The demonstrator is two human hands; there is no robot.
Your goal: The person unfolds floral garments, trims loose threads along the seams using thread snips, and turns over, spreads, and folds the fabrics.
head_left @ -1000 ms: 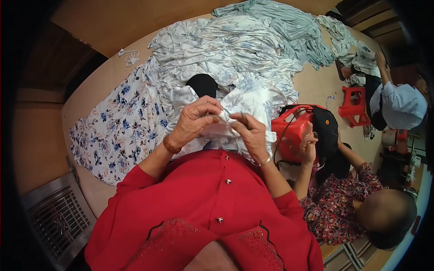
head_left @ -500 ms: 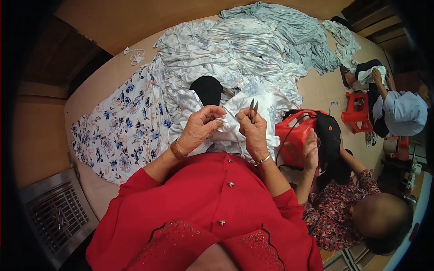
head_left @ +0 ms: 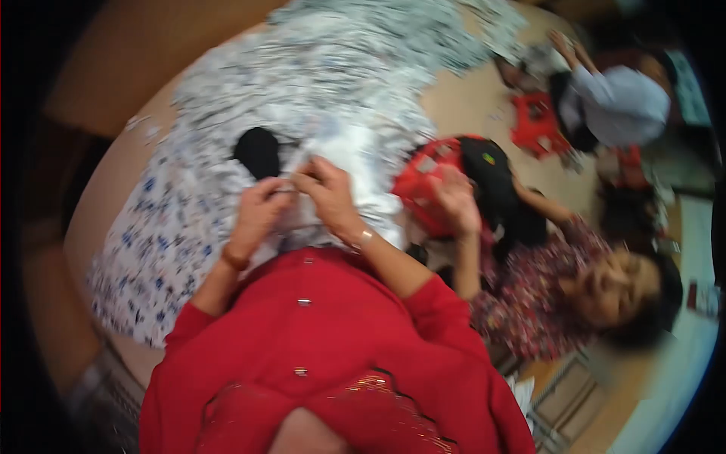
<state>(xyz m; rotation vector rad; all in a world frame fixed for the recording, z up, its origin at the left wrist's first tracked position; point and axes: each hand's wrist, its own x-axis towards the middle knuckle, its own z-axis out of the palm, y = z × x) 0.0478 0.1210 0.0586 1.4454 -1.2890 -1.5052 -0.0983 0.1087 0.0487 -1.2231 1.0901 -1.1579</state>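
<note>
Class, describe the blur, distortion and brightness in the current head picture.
Head view: blur softens the floral cloth, left hand and right hand; distortion curves the floor, with black corners; white cloth beside the right hand looks bright.

Pale cloth point(head_left: 302, 83) looks thin and finely wrinkled, with a soft sheen; the blue-flowered cloth point(head_left: 162, 257) appears smoother and matt. A red top point(head_left: 333, 340) is plain matt fabric, set with glinting metal-like buttons point(head_left: 304, 302) and sparkling specks on its collar point(head_left: 370, 384). A bracelet point(head_left: 366, 237) shines like polished metal. The red stool point(head_left: 537, 125) looks like smooth plastic. The brown panel point(head_left: 136, 68) resembles wood, though blurred.
</note>
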